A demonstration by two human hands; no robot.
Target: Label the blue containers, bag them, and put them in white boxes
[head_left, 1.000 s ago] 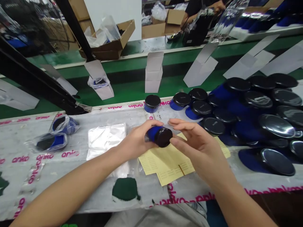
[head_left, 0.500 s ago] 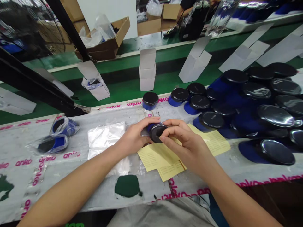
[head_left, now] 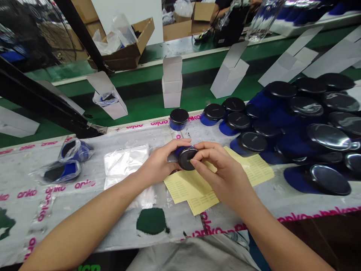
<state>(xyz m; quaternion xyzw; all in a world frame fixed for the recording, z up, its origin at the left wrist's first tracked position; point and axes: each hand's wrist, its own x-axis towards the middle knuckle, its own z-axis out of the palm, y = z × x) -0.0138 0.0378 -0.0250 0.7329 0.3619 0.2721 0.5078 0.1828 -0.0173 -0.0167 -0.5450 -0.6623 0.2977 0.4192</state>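
Note:
My left hand [head_left: 163, 160] is wrapped round a blue jar [head_left: 187, 158] whose black end is tilted up towards me. Thumb and fingers of my right hand [head_left: 214, 162] are bent against the black end and rim of the same jar; whether a small label lies under the fingertips is hard to tell. Beneath both hands, yellow sheets [head_left: 194, 190] with rows of small print overlap on the table. A stack of clear plastic bags [head_left: 124, 163] lies beside my left forearm.
Many blue jars with black tops [head_left: 251, 143] crowd the right side; a single jar [head_left: 179, 118] stands at the table's back edge. Two bagged jars [head_left: 63, 171] lie at left. Behind runs a green conveyor [head_left: 141, 98] bearing open white boxes [head_left: 172, 88]. A black post [head_left: 50, 101] slants across the left.
The white boxes on the green conveyor have shifted slightly left. Both hands stay on the jar, with the right fingertips moved only a little on its black end.

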